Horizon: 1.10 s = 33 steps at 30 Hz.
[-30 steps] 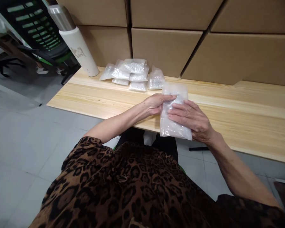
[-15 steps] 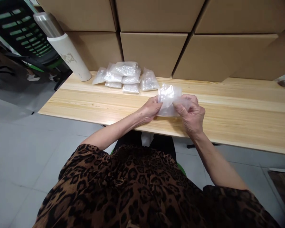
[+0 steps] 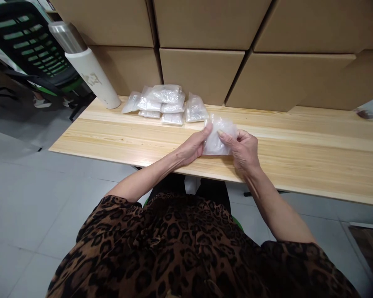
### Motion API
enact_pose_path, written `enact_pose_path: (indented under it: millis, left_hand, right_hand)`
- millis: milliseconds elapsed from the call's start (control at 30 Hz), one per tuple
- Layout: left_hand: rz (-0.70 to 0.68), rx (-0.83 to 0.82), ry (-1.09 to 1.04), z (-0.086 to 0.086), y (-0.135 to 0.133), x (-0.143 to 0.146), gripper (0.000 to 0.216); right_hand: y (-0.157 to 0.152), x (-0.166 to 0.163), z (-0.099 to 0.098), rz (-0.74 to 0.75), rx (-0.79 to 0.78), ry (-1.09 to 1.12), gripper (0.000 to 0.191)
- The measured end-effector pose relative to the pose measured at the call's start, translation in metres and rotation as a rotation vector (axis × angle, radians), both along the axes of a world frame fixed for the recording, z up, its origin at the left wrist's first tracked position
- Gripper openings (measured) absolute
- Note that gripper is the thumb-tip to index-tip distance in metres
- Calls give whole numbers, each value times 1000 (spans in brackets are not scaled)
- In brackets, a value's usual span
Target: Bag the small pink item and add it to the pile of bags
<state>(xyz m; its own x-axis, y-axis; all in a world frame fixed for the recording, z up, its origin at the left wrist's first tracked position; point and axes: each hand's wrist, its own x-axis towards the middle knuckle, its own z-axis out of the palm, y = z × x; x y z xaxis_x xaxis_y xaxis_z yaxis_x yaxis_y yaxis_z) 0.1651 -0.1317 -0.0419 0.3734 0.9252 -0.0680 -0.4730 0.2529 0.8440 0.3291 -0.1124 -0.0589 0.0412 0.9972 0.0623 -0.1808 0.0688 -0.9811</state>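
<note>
A translucent plastic bag [image 3: 219,145] is held between my two hands, just above the near part of the wooden table. My left hand [image 3: 196,145] grips its left edge, thumb on the front. On the other side my right hand [image 3: 246,151] is closed on the bag, with its thumb pressed across the front face. What the bag contains, if anything, I cannot make out. Beyond my hands lies a pile of similar clear plastic packets [image 3: 166,101], several of them stacked. One more packet [image 3: 195,108] leans beside the pile on its right.
Large cardboard boxes [image 3: 202,76] are stacked along the back of the wooden table [image 3: 313,153]. A white bottle with a metal cap [image 3: 93,76] stands at the back left corner. Past the table's left end is a black mesh-back chair [image 3: 34,45], with a person's shoe [image 3: 42,102] near it.
My right hand has shifted slightly left, its thumb now flat across the bag. The bag's loose flap, earlier pulled out to the right, now lies folded in. The view has tilted a little.
</note>
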Motion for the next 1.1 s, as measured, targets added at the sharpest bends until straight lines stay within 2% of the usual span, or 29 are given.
enact_pose_path:
  millis: [100,200,233,300,367,400,433,533,600,667,733,833,900,967,1000,1100]
  left_hand:
    - [71,99,53,-13,1,-6,48]
    - [132,101,102,-23,5,-11,46]
    - [152,87,119,-24,7,-13,44]
    - [221,77,169,-22,9,-17,41]
    - [316,144,279,-16,9,-18,41]
    - [377,224,368,-14,8,-17,42]
    - [436,333,477,-12,7,-15,42]
    - [501,713,809,-16,-2,-3,51]
    - [414,898,945,-23,-8,4,73]
    - [298,987,982,-27,-13,5,76]
    - [300,958,957,-24,-12,0,67]
    - [407,697,819,-10,-2,-12,73]
    - [280,471,632,-2,7,-15,78]
    - [97,291,431,1,15,-14,72]
    - [53,229,351,0,18,-13,68]
    - [130,130,209,-4,23,-7,61]
  right_hand:
    - [4,2,0,70,-31,48,56]
    - [10,9,-3,172,-91,118,56]
    - [10,12,-4,158,-73,111,54]
    - [7,16,-5,3,80,24,47]
    - [-2,15,-6,-173,292,-118,37]
    - [-8,13,-6,-186,359,-182,36]
    - [-13,9,-6,-139,386,-224,39]
    - [-25,-7,-6,131,313,-167,62]
    - [-23,-14,-6,143,245,-29,65]
    - [-14,-15,-7,49,165,120,55]
    - [-5,-9,-9,5,85,217,48]
    - [5,3,-9,98,12,243,50]
    - [6,7,-8,171,-3,218,53]
    - [5,8,-7,224,-5,181,55]
    - [5,8,-7,237,3,160,55]
    - [5,8,-7,216,43,100,54]
